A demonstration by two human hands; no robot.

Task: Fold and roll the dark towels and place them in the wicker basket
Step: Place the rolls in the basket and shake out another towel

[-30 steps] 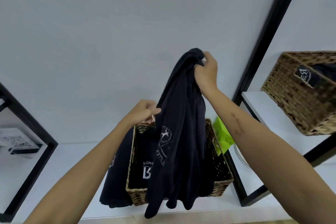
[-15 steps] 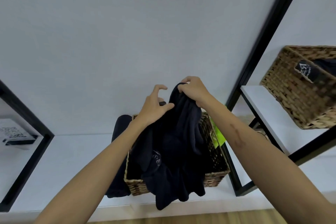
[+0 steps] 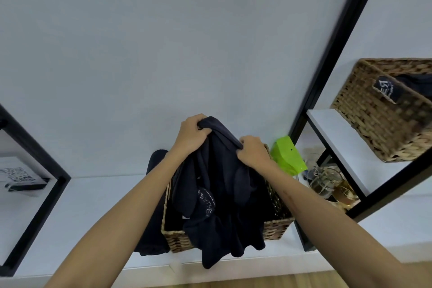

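A dark navy towel [image 3: 219, 196] with white lettering hangs bunched over a wicker basket [image 3: 273, 229] on a white shelf. My left hand [image 3: 190, 134] grips the towel's top edge on the left. My right hand [image 3: 251, 151] grips the same edge a little lower on the right. The towel's lower end spills over the basket's front rim. Another dark towel [image 3: 153, 206] drapes over the basket's left side. The basket's inside is mostly hidden by cloth.
A green packet [image 3: 288, 158] leans right of the basket, beside glass jars [image 3: 327, 182]. A black shelf frame [image 3: 327, 65] rises at right, with a second wicker basket [image 3: 383, 112] holding dark cloth on a higher shelf. A label stand [image 3: 23, 177] sits far left.
My right hand has come down from high above the basket, lowering the towel. My left hand left the basket rim, reached up and took hold of the towel's top edge.
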